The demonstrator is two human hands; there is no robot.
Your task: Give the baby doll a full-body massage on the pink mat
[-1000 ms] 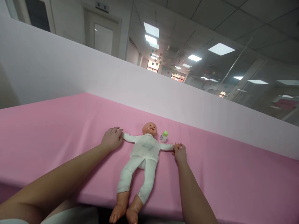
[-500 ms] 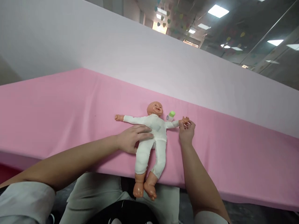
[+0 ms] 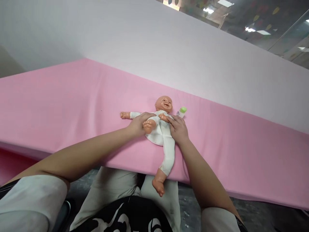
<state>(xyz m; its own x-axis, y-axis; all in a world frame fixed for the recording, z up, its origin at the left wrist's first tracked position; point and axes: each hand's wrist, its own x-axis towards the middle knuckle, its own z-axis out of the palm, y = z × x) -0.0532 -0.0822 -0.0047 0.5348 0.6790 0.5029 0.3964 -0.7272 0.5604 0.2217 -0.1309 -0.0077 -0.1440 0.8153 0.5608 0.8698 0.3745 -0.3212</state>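
Note:
A baby doll (image 3: 163, 133) in white clothes lies on its back on the pink table (image 3: 72, 106), head toward the wall. My left hand (image 3: 139, 123) grips one doll leg, folded up so its foot rests on the chest. My right hand (image 3: 179, 129) holds the doll's arm bent across the chest. The other leg hangs over the table's near edge. One doll arm stretches out to the left.
A small bottle with a green cap (image 3: 181, 111) lies just right of the doll's head. A pale partition wall (image 3: 169, 51) runs along the table's far side. My knees are below the near edge.
My left hand went from the doll's side to its leg and folded it onto the chest. My right hand brought the doll's outstretched arm in over the chest. The view tilted down.

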